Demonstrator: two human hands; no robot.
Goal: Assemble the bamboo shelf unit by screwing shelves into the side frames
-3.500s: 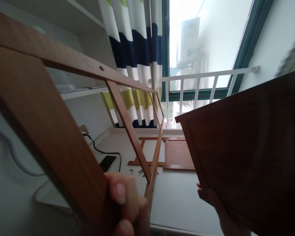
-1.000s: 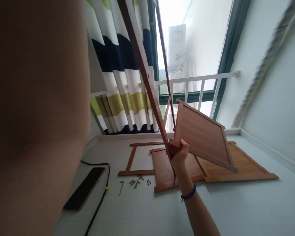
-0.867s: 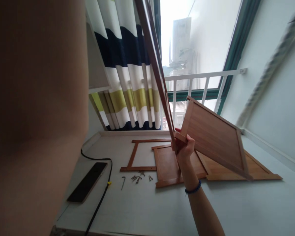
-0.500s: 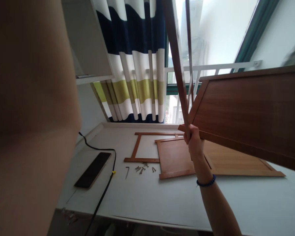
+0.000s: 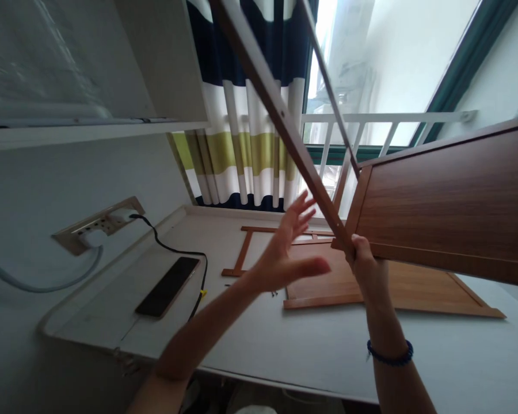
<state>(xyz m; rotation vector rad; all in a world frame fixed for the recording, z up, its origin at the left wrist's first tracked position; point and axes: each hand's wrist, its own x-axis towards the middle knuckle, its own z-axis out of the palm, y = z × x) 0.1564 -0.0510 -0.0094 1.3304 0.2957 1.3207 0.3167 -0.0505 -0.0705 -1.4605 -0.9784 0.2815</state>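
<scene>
**Right hand bears frame and panel; left hand holds nothing**

The white tabletop spreads beneath everything. Above its right side the panel is held up, tilted, its near corner meeting the frame's lower end. The frame slants up and leftward from there, its bars running out of view at the top. Whether the two are fastened cannot be told.

The right hand is closed round the frame's lower end, right at that meeting place, probably because one grip there can steady both pieces. The left hand is spread wide, thumb out, fingertips just beside the frame's underside; contact is unclear. The frame thus lies above and to the right of the left hand, with the panel beyond.

Below, a flat panel and a lighter panel lie behind the hands, perhaps put down there to leave the near side for working. Left of them is a flat frame, then a phone. Smallest are the screws, mostly hidden by the left hand.
</scene>
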